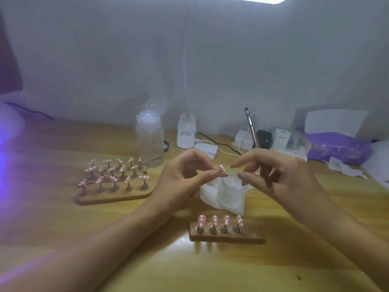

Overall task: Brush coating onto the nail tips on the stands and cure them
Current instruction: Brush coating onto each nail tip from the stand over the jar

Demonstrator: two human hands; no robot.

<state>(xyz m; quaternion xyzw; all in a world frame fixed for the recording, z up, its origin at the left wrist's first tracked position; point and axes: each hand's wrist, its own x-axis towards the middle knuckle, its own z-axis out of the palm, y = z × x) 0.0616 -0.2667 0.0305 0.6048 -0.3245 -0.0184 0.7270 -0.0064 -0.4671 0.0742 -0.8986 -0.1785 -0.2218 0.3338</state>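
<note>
My left hand [185,178] pinches a single pink nail tip with white dots [221,168] between thumb and fingers, above the table's middle. My right hand [271,173] grips a thin brush [252,131], whose handle points up and away; the bristle end is hidden in the hand. A small wooden stand [227,237] in front of me carries several pink dotted tips. At the left, larger wooden stands [113,198] hold several more pink tips in rows.
A white crumpled wipe with a small clear jar [227,192] lies between my hands. A clear pump bottle [150,140], a white lamp base [186,133], a power strip with cables [277,142] and a purple packet [336,148] line the back. Violet light glows at the left edge.
</note>
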